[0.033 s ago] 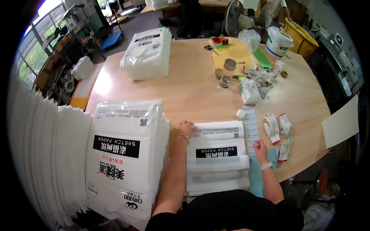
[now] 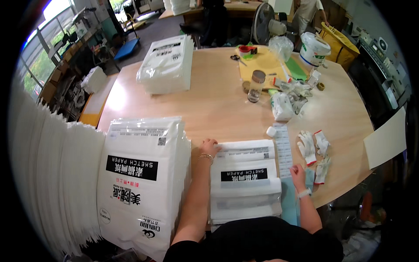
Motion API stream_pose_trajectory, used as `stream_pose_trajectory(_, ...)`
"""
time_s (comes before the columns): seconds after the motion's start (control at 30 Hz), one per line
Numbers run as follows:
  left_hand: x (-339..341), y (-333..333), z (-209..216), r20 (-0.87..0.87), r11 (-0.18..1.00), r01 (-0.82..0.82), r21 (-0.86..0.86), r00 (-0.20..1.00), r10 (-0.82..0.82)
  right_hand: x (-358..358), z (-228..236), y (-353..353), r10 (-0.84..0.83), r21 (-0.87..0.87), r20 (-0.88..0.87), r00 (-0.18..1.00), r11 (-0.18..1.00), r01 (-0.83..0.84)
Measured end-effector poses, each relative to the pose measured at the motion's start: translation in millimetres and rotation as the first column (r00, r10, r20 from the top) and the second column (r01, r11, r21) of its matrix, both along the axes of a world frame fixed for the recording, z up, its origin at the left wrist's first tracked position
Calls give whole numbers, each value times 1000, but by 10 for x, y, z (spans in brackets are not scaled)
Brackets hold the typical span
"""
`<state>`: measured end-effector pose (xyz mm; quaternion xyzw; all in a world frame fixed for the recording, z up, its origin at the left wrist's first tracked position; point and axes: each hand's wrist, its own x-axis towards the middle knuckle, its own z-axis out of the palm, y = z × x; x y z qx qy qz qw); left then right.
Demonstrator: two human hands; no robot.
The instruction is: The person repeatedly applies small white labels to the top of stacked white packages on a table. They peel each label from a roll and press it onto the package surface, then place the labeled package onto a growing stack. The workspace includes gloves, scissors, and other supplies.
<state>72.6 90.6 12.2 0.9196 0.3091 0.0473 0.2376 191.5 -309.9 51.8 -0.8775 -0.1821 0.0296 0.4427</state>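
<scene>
A stack of white printed plastic bags [image 2: 251,159] lies in front of me, with the top one folded over near my body. My left hand [image 2: 209,147] rests at its far left corner, fingers loosely bent and the thumb by the edge. To the right of the bags is a sheet of small printed labels [image 2: 283,146], with light blue sheets [image 2: 290,201] nearer me. Over the near end of the label sheet my right hand [image 2: 298,175] is closed, fingertips pressed together. Whatever it may pinch is too small to make out.
A tall pile of filled packs [image 2: 135,144] stands left, another pack stack [image 2: 163,65] farther back. White gloves [image 2: 307,147] lie right, near a small white block [image 2: 271,132]. Beyond are a clear jar [image 2: 256,87], scissors [image 2: 238,58], a bucket [image 2: 314,49] and a fan [image 2: 263,22].
My right hand has moved slightly toward me and to the right over the label sheet. My left hand stays at the corner of the bags.
</scene>
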Motion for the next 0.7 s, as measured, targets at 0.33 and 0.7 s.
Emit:
stream_pose_trajectory(0.33,127,130,433,24,885,152,-441,987,-158,-455,-299,-894,-45,-139,-195,980,990,18)
stream_pose_trajectory(0.7,-59,-289,815,72,814,259,520,937,-343,-483,-309,-772,-58,-214,-98,993,976,35)
